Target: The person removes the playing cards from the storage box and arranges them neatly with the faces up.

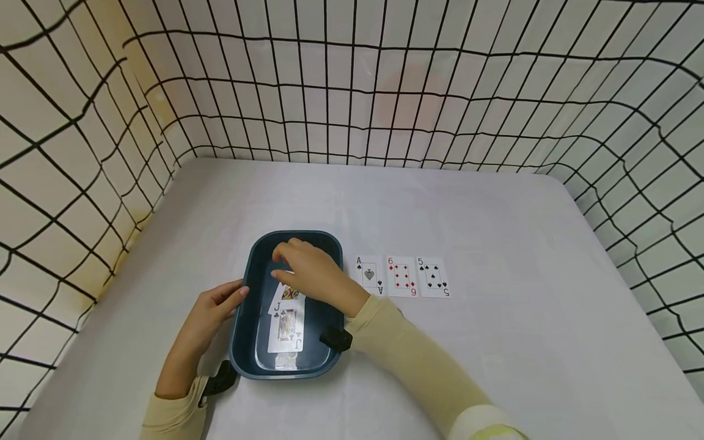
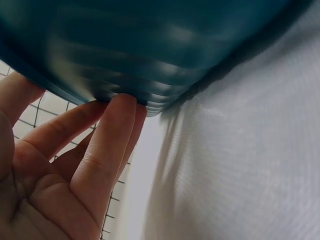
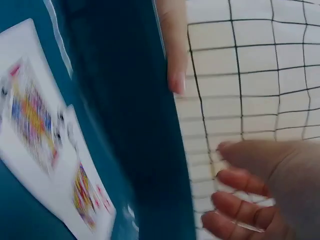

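Note:
A dark blue plastic tub (image 1: 240, 348) stands on the white-covered table. Two playing cards lie face up inside it: a jack (image 1: 286, 330) with black marks, and above it a second face card (image 1: 289, 294), partly covered by the right hand in the head view. At the tub's left side, my left hand (image 1: 211, 315) touches the outer wall with extended fingers (image 2: 112, 135), its thumb at the rim. Over the far part of the tub hovers my right hand (image 1: 310, 269), fingers loosely bent and nothing between them (image 3: 255, 200).
Right of the tub, an ace of spades (image 1: 369, 275), a six of diamonds (image 1: 402, 276) and a five of spades (image 1: 434, 277) lie face up in a row. Black wire mesh (image 1: 352, 95) encloses the back and both sides of the table.

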